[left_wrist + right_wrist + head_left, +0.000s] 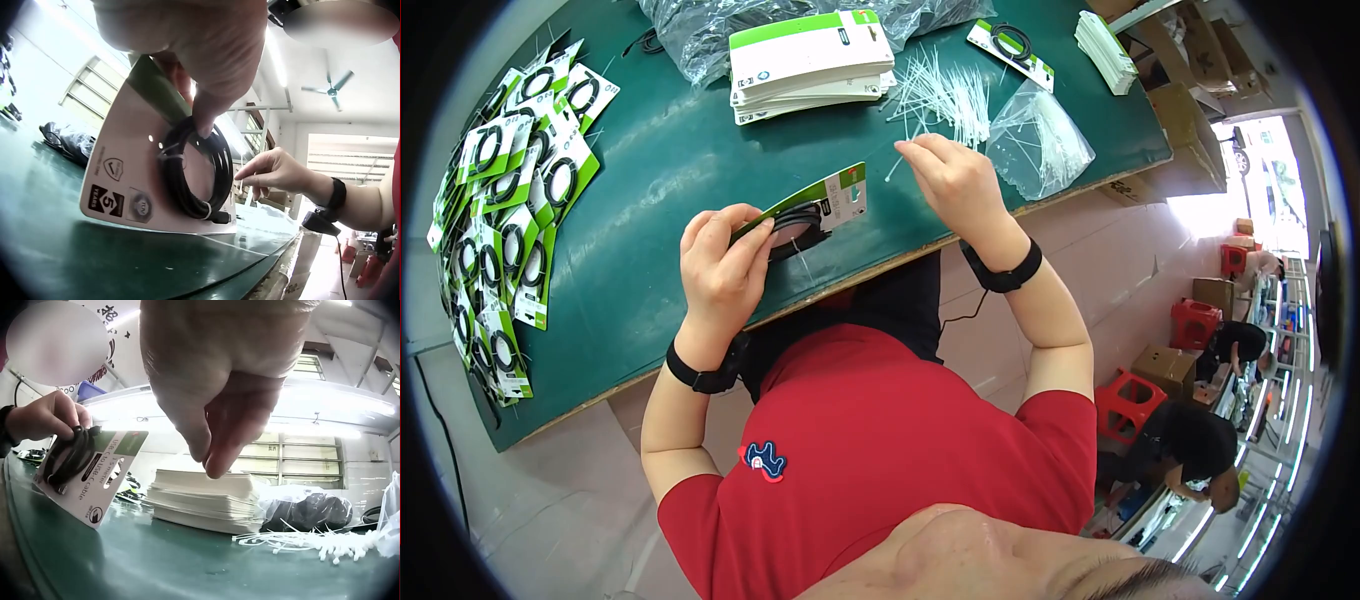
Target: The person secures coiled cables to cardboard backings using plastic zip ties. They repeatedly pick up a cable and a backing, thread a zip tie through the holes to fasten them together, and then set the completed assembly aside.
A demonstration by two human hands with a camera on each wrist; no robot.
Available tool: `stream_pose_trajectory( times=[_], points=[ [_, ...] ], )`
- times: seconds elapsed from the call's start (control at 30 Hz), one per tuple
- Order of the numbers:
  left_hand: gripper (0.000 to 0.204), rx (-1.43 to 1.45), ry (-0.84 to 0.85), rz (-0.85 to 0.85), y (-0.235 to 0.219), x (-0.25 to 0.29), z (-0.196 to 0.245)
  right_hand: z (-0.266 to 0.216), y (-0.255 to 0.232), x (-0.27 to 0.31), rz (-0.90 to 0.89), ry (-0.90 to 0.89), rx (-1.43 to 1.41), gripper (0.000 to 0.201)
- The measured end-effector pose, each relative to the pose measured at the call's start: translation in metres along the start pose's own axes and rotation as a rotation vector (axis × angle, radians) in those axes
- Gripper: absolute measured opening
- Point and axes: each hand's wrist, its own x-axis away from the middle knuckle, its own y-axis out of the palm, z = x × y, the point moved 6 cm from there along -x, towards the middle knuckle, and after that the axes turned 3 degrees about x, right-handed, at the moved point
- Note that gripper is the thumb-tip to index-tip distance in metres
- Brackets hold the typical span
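A green and white cardboard card (845, 195) printed "USB-C to USB-C cable" stands tilted over the table's front edge. On its back lies a coiled black cable (178, 169), bound with small white ties. My left hand (725, 265) pinches card and coil together at one end, thumb on the coil. To the right and apart from the card, my right hand (960, 185) hangs over the table with thumb and fingertips brought together. A thin white streak shows by those fingertips in the left wrist view; I cannot tell whether they hold a cable tie.
White cable ties (940, 95) lie loose beyond the right hand, beside a clear bag (1040, 140) of more. A stack of cards (810, 65) stands at the back. Finished-looking carded cables (520, 190) pile up at left. One carded cable (1010, 55) lies at back right.
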Motion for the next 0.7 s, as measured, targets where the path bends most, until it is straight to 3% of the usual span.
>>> stream_pose_trajectory(
  times=[0.07,0.2,0.37,0.47,0.5,0.6,0.7],
  points=[
    [0.02,0.009,0.0,0.002,0.0,0.0,0.0,0.007,0.007,0.004,-0.126,0.037,0.23,0.015],
    [0.021,0.007,0.0,0.001,-0.001,0.0,0.001,0.014,-0.001,0.0,-0.127,0.05,0.389,0.009],
    [0.02,0.023,-0.009,-0.022,-0.001,0.0,0.0,0.014,-0.018,-0.011,-0.056,0.031,0.263,0.006],
    [0.02,0.043,-0.017,-0.02,-0.002,0.0,-0.001,0.017,-0.039,-0.03,0.064,0.261,-0.294,0.006],
    [0.019,0.062,-0.017,-0.019,-0.002,0.0,-0.001,0.012,-0.041,-0.038,0.065,0.254,-0.305,0.006],
    [0.019,0.056,0.016,-0.026,-0.003,-0.001,0.002,0.008,-0.031,-0.053,0.11,0.465,-0.941,0.008],
    [0.018,0.065,0.044,-0.038,-0.004,-0.002,0.004,-0.006,-0.01,-0.067,-0.019,0.524,-1.06,0.009]
  ],
)
